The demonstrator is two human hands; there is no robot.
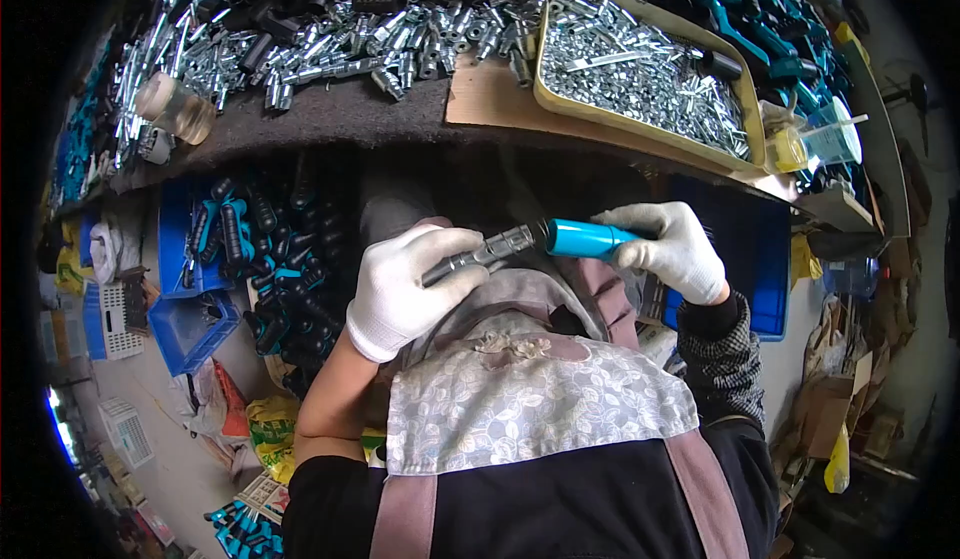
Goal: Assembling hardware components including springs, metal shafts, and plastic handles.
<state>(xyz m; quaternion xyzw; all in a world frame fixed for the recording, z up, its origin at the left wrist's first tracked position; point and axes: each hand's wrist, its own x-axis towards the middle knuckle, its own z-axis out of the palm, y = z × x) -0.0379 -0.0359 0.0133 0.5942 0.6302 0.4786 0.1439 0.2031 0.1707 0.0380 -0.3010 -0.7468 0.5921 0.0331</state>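
Head camera shows me two hands in white gloves, which meet in front of the body, above the patterned apron [540, 409]. The left hand [410, 284] is closed around a dark grey metal rod [508, 244] with notched surface, and its free end is directed to the right hand [678, 247]. This right hand grasps, between thumb and fingers, the far end of a teal tube [582, 240], whose open mouth faces the rod. The two pieces lie almost in one line between the hands, just beside each other (if they touch, I cannot tell, because the place between them is dark).

Beyond both hands I see the workbench [300, 124], with a heap of metal fittings [420, 44] on it. Beyond the right hand stands a yellowish tray [590, 109], filled with small metal parts. To the left of the left hand, black-and-teal handles [235, 234] are piled, and nearer to me than these is a blue crate [195, 339].
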